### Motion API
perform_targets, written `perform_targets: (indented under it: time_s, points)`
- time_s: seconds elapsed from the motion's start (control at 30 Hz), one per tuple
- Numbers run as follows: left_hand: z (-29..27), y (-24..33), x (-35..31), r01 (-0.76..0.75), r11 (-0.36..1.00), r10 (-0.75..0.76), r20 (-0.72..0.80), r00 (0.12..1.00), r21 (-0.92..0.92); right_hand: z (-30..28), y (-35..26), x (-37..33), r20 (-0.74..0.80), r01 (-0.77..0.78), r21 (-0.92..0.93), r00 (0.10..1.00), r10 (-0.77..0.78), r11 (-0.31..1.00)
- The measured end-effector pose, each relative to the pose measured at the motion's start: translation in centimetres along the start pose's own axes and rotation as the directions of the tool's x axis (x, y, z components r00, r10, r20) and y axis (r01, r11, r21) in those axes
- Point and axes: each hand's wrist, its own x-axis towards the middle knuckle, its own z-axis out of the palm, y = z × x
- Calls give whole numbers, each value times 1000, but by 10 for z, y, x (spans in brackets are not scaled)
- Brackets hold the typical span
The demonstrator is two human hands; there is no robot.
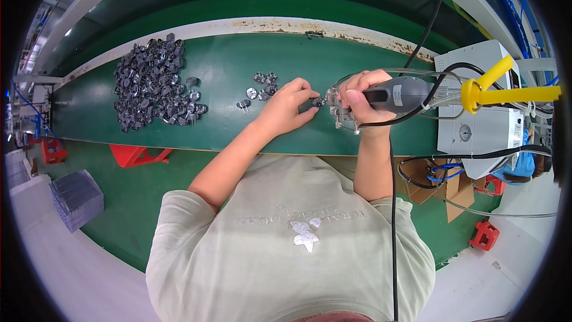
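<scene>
The left hand (286,107) pinches a small dark metal part (318,102) between thumb and forefinger — fingers narrow, closed on it — and holds it just above the green bench (226,125). The right hand (360,104) is wrapped in a full fist around a grey power tool (400,93). The tool's long axis runs roughly sideways across the view, its clear nose (337,107) pointing toward the left hand and its cord end away from it.

The relation that counts: the part sits right at the nose of the tool, touching it or nearly so — the picture is too small to say which. The part lies between the two hands, at the left fingertips and just off the right knuckles. The left hand is the one on it; the right touches only the tool.

Taking the part as landmark: a few loose pieces (262,86) of the same kind lie near it on the left-hand side, some showing pale round faces. Beyond them, well apart from the part, is a large heap (152,83) of dark pieces. On the other side, past the tool, stands a white box (485,113) with a round dial, a yellow bracket (500,86) in front of it. A black cable (426,30) leads up from the tool toward the far edge of the bench.
</scene>
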Motion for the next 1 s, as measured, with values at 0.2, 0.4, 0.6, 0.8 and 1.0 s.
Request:
perform_targets:
  time_s: [0.2, 0.4, 0.6, 0.8, 1.0]
  points:
    - [-2, 2, -1, 1, 1000, -1, 2, 1000, -2, 4, 1, 0, -4, -30, -51, 1000, 30, 998]
    - [-2, -3, -1, -22, 1000, 22, 2, 1000, -6, 8, 6, 0, 62, -32, -189, 997, 44, 982]
    - [-1, -3, -2, -16, 1000, 16, 0, 1000, -13, 16, -2, 0, -11, -112, -50, 994, 112, 992]
    - [-1, -5, -2, -21, 1000, 21, 4, 1000, -6, 9, -29, 12, 12, 66, 164, 998, -68, 984]
    - [-1, -5, -2, -22, 1000, 22, 5, 1000, 0, 10, -20, 1, -44, -22, 87, 999, 26, 996]
